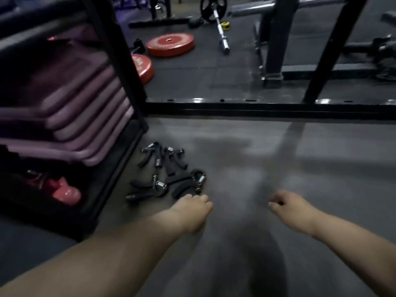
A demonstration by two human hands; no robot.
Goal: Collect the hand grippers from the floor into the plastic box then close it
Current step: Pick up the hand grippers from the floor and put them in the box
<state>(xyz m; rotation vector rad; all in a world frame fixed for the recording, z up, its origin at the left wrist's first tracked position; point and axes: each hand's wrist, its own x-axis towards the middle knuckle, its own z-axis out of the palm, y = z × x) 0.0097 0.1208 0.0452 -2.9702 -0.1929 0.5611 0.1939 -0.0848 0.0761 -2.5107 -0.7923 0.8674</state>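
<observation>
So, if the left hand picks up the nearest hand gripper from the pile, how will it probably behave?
The nearest hand gripper looks rigid, with a metal spring coil, so it should probably keep its shape. Its padded black handles likely give the left hand a firm, non-slippery hold. It touches or overlaps its neighbours in the pile, so it may drag one along.

The floor (pixel 267 151) lies bare from the hand grippers (pixel 165 172) rightward and forward to the black frame rail (pixel 257 109), which bars passage beyond. On the pile's left, the black rack (pixel 120 159) with stacked purple mats (pixel 85 116) stands close beside it, leaving a narrow strip. The left hand (pixel 192 211) nearly touches the nearest gripper; the right hand (pixel 289 209) hangs over open floor.
</observation>
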